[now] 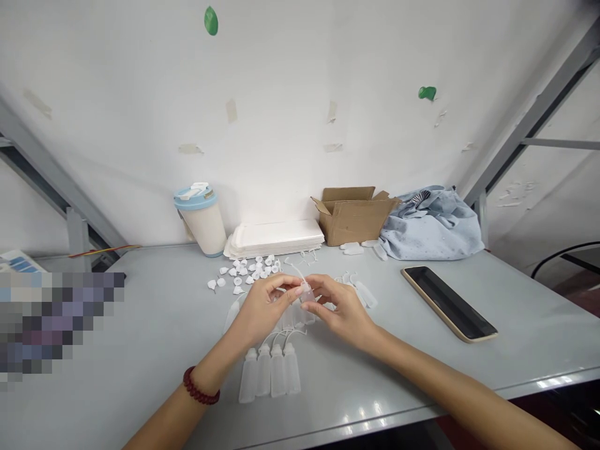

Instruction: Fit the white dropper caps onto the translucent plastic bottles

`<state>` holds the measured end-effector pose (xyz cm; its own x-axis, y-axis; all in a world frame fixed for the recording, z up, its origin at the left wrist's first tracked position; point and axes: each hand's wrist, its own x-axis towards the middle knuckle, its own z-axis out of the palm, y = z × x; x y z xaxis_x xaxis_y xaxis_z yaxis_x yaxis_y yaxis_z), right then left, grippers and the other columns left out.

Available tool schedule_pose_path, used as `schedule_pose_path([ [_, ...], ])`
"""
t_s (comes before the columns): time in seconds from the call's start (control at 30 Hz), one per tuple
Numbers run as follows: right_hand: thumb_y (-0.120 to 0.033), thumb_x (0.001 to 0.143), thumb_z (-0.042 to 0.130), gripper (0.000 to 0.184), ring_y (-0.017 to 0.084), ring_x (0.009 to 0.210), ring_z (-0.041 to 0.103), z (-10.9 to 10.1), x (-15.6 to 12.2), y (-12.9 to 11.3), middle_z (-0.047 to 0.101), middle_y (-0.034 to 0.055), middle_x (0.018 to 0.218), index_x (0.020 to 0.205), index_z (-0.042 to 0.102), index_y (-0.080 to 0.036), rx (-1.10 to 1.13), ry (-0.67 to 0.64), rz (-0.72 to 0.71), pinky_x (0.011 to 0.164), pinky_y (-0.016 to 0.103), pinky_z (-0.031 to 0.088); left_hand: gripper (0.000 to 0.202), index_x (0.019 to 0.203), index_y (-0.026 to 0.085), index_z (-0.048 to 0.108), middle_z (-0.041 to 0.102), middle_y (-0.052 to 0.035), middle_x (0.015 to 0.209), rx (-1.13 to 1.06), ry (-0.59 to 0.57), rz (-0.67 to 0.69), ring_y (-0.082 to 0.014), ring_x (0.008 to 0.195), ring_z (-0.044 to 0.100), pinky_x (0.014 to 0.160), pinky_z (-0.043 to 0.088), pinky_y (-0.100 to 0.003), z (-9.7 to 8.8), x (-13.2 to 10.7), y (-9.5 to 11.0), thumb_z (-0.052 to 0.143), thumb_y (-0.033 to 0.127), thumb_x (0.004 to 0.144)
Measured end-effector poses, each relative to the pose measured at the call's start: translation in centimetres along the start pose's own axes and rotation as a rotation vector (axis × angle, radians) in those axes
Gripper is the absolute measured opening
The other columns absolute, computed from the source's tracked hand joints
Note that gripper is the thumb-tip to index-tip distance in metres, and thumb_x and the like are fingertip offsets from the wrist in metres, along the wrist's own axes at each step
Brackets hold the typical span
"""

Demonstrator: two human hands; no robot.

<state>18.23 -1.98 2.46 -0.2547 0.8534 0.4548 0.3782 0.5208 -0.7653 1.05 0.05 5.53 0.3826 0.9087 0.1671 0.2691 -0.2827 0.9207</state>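
Note:
Between my two hands is a small translucent plastic bottle (307, 294) with a thin curved spout at its top. My right hand (338, 307) grips the bottle's body between thumb and fingers. At the bottle's neck, the thumb and fingertips of my left hand (269, 306) are pinched together; whether they hold a separate small part is hidden. Below my hands lies a row of several similar bottles (277, 372) with curved spouts, side by side. More bottles lie partly hidden under my hands. Just beyond my left hand, small white caps (253, 269) are scattered.
At the back stand a cup with a blue lid (201, 219), a stack of white trays (279, 236), an open cardboard box (354, 219) and a light blue cloth bundle (434, 228). A phone (447, 303) lies on the right. More bottles (365, 294) lie beyond my right hand.

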Motion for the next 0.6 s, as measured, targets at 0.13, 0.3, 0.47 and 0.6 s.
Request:
schedule_pose_path([
  [0.13,-0.032,0.08,0.063,0.03,0.015,0.072,0.061,0.18,-0.15,0.31,0.065,0.0063,0.094,0.106,0.055,-0.021,-0.075,0.047,-0.031,0.053,0.025,0.051,0.016,0.083,0.021,0.067,0.066,-0.0029,0.089,0.059,-0.009,0.059,-0.0184,0.085,0.059,0.076,0.044,-0.029,0.23,-0.26,0.24,0.055,0.032,0.083],
  [0.3,-0.038,0.076,0.067,0.036,0.015,0.068,0.058,0.37,-0.31,0.6,0.064,0.0073,0.094,0.105,0.055,-0.02,-0.124,0.058,-0.064,0.051,0.025,0.049,0.014,0.083,0.019,0.067,0.065,-0.0028,0.086,0.034,0.041,0.028,-0.017,0.079,0.057,0.073,0.045,-0.028,0.84,-0.45,0.38,0.058,0.031,0.08],
  [0.47,-0.033,0.08,0.064,0.039,0.014,0.07,0.062,0.08,-0.13,-0.03,0.066,0.0045,0.091,0.115,0.05,-0.023,0.034,0.013,0.007,0.058,0.026,0.053,0.022,0.093,0.017,0.066,0.065,-0.0033,0.085,-0.181,0.013,-0.071,-0.0177,0.082,0.06,0.077,0.048,-0.031,0.58,-0.32,-0.09,0.064,0.032,0.076],
  [0.6,-0.025,0.083,0.059,0.037,0.015,0.081,0.065,-0.13,-0.04,-0.33,0.069,0.0039,0.093,0.119,0.05,-0.024,0.124,0.008,0.024,0.066,0.028,0.056,0.026,0.095,0.017,0.065,0.067,-0.0034,0.087,-0.306,0.003,-0.097,-0.0182,0.086,0.062,0.08,0.049,-0.032,0.2,-0.09,-0.09,0.067,0.03,0.073],
])
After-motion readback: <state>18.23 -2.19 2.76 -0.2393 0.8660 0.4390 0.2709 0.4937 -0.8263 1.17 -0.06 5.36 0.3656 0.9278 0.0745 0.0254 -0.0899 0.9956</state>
